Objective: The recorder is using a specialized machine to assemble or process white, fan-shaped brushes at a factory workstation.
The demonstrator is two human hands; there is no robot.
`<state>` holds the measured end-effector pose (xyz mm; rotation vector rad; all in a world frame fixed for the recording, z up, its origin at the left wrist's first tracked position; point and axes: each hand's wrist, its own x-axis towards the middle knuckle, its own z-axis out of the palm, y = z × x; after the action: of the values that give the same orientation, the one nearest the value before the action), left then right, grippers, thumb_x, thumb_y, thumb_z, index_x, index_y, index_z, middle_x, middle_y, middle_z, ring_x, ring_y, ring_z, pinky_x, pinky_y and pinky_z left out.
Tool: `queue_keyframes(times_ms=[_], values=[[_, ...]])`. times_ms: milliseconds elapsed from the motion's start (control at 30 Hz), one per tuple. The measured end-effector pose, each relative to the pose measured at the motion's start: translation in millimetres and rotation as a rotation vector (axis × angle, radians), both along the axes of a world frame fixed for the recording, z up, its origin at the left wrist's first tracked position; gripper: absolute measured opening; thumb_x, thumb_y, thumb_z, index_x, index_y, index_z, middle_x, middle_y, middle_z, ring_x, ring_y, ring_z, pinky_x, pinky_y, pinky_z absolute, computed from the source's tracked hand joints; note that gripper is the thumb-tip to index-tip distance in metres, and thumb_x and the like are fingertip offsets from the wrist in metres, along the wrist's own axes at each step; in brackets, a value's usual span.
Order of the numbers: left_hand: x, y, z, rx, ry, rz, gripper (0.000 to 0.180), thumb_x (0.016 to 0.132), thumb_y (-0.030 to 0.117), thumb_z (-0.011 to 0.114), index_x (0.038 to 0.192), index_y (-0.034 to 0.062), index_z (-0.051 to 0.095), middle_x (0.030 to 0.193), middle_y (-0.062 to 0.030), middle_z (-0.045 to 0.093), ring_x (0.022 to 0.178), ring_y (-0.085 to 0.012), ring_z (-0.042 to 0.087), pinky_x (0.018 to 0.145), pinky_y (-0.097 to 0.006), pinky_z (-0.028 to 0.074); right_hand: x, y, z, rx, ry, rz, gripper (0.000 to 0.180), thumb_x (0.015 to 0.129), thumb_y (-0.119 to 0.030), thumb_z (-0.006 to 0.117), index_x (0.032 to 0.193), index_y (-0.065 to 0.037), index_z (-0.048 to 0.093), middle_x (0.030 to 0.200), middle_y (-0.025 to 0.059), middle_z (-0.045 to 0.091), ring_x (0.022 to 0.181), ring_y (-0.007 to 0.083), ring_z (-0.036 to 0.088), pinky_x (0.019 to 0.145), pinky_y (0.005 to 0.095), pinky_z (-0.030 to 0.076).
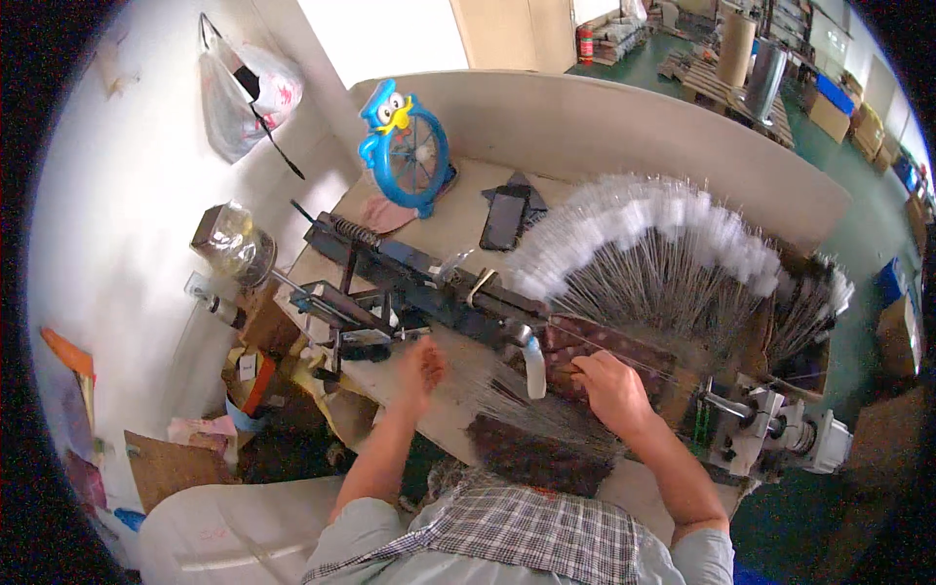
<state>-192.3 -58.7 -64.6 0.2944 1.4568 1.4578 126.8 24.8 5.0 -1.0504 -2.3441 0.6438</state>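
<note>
My left hand (426, 370) is by the near end of a black metal bench machine (419, 283); its fingers are curled but smeared by motion, and I cannot see what is in it. Closed in a pinch, my right hand (614, 388) hovers over a dark brown cloth (570, 346), just right of the machine's white handle (534, 369). What its fingertips hold is too fine to make out. Thin bare wires (522, 405) lie on the bench between my hands. A dark, fuzzy bundle (541, 456) rests at the bench's near edge.
A fan-shaped heap of white-tipped wire brushes (673, 234) fills the back right. At the right edge sits a motor with a chuck (780, 429). A blue bird-shaped fan (409, 156) and a phone (504, 218) stand farther back. A lamp (234, 249) is at left.
</note>
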Motion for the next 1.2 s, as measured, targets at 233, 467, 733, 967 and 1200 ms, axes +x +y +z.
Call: queue_keyframes(times_ms=[233, 467, 733, 967, 1200], values=[[-34, -4, 14, 0.074, -0.253, 0.178, 0.022, 0.082, 0.029, 0.065, 0.087, 0.0083, 0.061, 0.072, 0.0006, 0.056, 0.064, -0.0117, 0.053, 0.058, -0.027, 0.044, -14, -1, 12, -0.046, 0.094, 0.034, 0.024, 0.076, -0.001, 0.061, 0.100, -0.003, 0.061, 0.090, 0.0149, 0.059, 0.081, 0.0336, 0.059, 0.070, 0.0388, 0.049], [-36, -3, -6, 0.064, -0.286, 0.239, 0.016, 0.080, 0.022, 0.065, 0.086, 0.0077, 0.061, 0.070, -0.0002, 0.055, 0.062, -0.0122, 0.051, 0.057, -0.026, 0.043, -5, -9, 40, -0.008, 0.068, 0.022, 0.022, 0.077, -0.004, 0.059, 0.099, -0.006, 0.061, 0.088, 0.0121, 0.059, 0.079, 0.0333, 0.059, 0.067, 0.0406, 0.050], [143, 16, 64, 0.221, -0.029, -0.296, 0.014, 0.086, 0.014, 0.058, 0.079, 0.0027, 0.062, 0.071, -0.0012, 0.059, 0.062, -0.0095, 0.052, 0.060, -0.024, 0.043, 20, 16, 52, 0.033, 0.139, -0.248, 0.017, 0.074, -0.015, 0.068, 0.088, -0.006, 0.066, 0.081, 0.0108, 0.063, 0.076, 0.0284, 0.060, 0.070, 0.0355, 0.049], [203, 54, 56, 0.320, -0.102, -0.457, 0.016, 0.089, 0.016, 0.056, 0.093, 0.0013, 0.062, 0.082, -0.0041, 0.062, 0.065, -0.0097, 0.054, 0.061, -0.023, 0.044, 50, 12, 47, -0.063, 0.242, -0.208, 0.019, 0.074, -0.008, 0.068, 0.092, -0.002, 0.066, 0.079, 0.0103, 0.062, 0.067, 0.0203, 0.058, 0.061, 0.0290, 0.046], [213, 57, 45, 0.391, 0.094, -0.601, 0.016, 0.089, 0.013, 0.055, 0.095, 0.0004, 0.063, 0.081, -0.0006, 0.062, 0.069, -0.0059, 0.053, 0.062, -0.020, 0.042, 67, 11, 54, -0.245, 0.323, -0.160, 0.020, 0.073, -0.008, 0.068, 0.093, -0.004, 0.067, 0.080, 0.0100, 0.063, 0.068, 0.0172, 0.058, 0.063, 0.0277, 0.046]])
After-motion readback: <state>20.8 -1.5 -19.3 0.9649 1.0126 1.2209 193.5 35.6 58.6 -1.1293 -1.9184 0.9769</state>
